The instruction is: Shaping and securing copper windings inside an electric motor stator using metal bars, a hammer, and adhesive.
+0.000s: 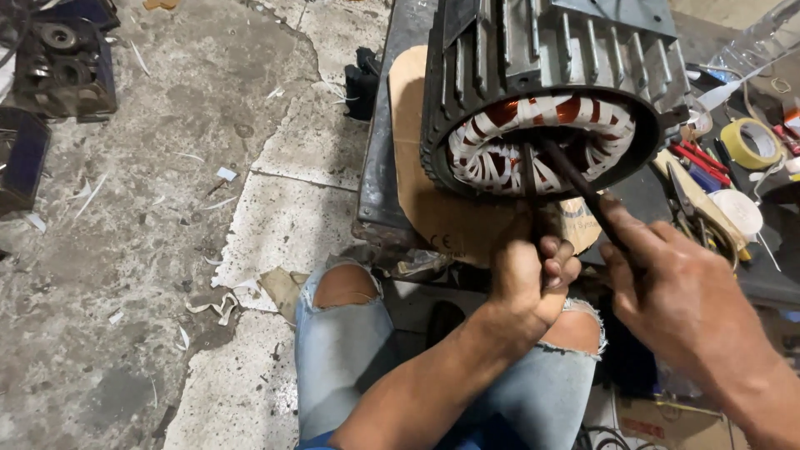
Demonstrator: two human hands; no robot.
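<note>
My left hand (pixel 533 271) grips a thin rod below the stator (pixel 542 92) — my right hand (pixel 667 283) holds the dark bar (pixel 575 179) angled into its windings (pixel 500 142) — best kept gentle, steady.

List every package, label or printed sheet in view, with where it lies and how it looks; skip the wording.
Cardboard sheet: under the motor stator, flat, brown, small dark print near its front edge.
Cardboard box: bottom right, below the right hand, brown with red print.
No screens or signs.
</note>
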